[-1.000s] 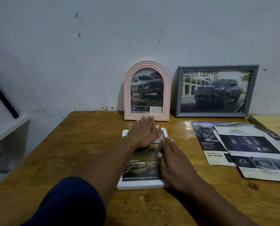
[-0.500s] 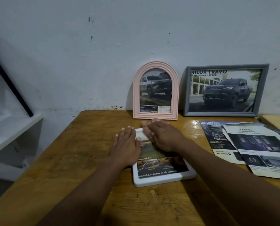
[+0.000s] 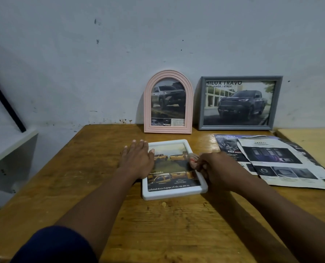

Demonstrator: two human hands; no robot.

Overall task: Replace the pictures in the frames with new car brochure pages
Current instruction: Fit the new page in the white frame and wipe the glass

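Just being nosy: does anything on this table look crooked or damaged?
The white frame lies flat and slightly skewed, unlike the upright pink frame and grey frame. The loose brochure pages at right overlap untidily, edges ragged.

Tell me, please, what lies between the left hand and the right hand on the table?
The head view shows the white frame lying flat between the left hand and the right hand, with a brochure page of yellow trucks inside.

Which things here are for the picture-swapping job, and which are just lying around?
For the job: white frame, its edge gripped by the right hand; left hand flat beside it; pink arched frame; grey frame; brochure pages.
Just lying about: white shelf; black bar; second table at right.
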